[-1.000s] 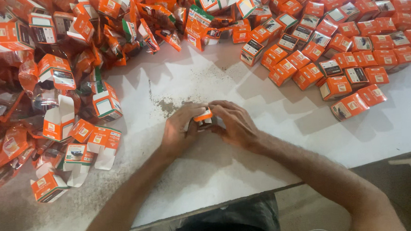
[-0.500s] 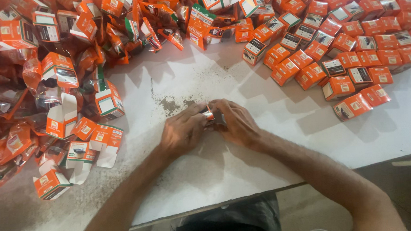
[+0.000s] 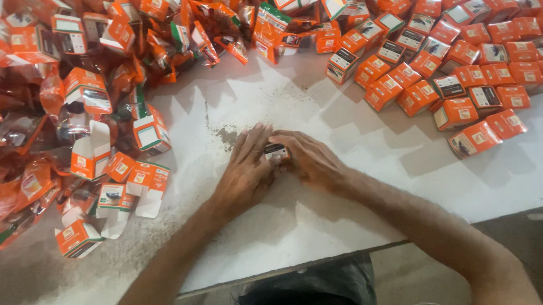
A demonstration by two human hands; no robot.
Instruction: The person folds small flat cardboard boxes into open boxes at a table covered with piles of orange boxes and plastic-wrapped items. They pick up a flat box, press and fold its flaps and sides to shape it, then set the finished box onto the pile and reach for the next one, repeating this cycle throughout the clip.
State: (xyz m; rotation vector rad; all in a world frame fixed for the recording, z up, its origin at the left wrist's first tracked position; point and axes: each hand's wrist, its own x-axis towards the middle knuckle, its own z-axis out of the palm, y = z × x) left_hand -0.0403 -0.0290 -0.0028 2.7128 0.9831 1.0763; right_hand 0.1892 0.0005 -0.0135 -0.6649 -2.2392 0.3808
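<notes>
Pressed between the left hand (image 3: 245,172) and right hand (image 3: 312,159), the small box (image 3: 276,151) shows a black-and-white panel with orange at its edges. Right of the grip lie closed boxes (image 3: 465,74), orange with white and black label faces; left of it, open cartons (image 3: 109,179) in orange with white flaps. Beneath the grip, the table (image 3: 347,185) is white, speckled with dark specks just above the fingers.

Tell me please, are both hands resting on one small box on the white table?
Yes, the left hand and right hand enclose one small box.
</notes>
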